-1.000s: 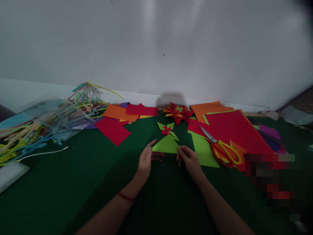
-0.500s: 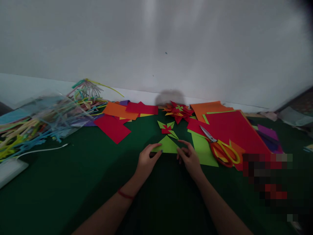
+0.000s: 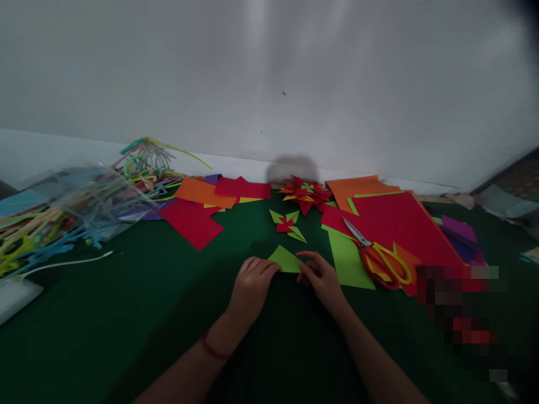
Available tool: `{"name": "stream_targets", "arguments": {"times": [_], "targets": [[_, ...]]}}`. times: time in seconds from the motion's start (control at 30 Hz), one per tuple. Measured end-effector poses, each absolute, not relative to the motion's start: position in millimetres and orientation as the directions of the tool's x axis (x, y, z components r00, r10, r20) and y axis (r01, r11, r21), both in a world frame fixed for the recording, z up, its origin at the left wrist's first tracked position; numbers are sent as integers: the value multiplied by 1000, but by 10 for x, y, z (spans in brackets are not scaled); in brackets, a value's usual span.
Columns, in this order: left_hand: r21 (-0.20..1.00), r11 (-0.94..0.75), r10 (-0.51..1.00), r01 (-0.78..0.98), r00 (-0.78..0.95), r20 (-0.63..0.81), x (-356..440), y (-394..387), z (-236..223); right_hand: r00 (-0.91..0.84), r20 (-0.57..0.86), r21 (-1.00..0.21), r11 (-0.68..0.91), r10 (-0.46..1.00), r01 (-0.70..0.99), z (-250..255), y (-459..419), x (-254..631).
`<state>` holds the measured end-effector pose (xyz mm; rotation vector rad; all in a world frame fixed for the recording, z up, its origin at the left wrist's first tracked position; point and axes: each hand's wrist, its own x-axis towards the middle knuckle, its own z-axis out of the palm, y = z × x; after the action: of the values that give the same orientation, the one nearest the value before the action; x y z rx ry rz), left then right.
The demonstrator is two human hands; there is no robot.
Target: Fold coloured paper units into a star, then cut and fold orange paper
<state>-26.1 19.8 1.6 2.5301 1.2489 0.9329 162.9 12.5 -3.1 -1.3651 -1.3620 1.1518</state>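
Between my hands is a light green sheet of paper [image 3: 285,259], folded into a triangle with its point away from me. My left hand [image 3: 252,283] pinches its left corner, fingers pressed together. At the other corner my right hand [image 3: 319,278] grips the paper between thumb and index finger, the remaining fingers curled beneath. Just beyond lies a small folded paper star [image 3: 285,225], red in the middle with green points. Farther back sits a larger layered paper flower [image 3: 306,193] in red, orange and green.
Yellow-and-red-handled scissors [image 3: 379,255] lie on coloured sheets [image 3: 391,219] at the right. Red and orange paper pieces [image 3: 191,224] are at the back left, beside a heap of pipe cleaners [image 3: 92,207] and plastic film. A white device with a cable [image 3: 19,297] rests at the far left.
The green triangle has come slightly nearer to me. My left hand has turned over its left corner, its fingers now closed together. My right hand has shifted a little left and inward.
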Motion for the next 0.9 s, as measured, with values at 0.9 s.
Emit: {"name": "stream_targets", "arguments": {"times": [0.9], "targets": [[798,-282,959,533,191,211,-192,202,-79,135,-127,-990,-116,983,-82,-124,37,1652]]}}
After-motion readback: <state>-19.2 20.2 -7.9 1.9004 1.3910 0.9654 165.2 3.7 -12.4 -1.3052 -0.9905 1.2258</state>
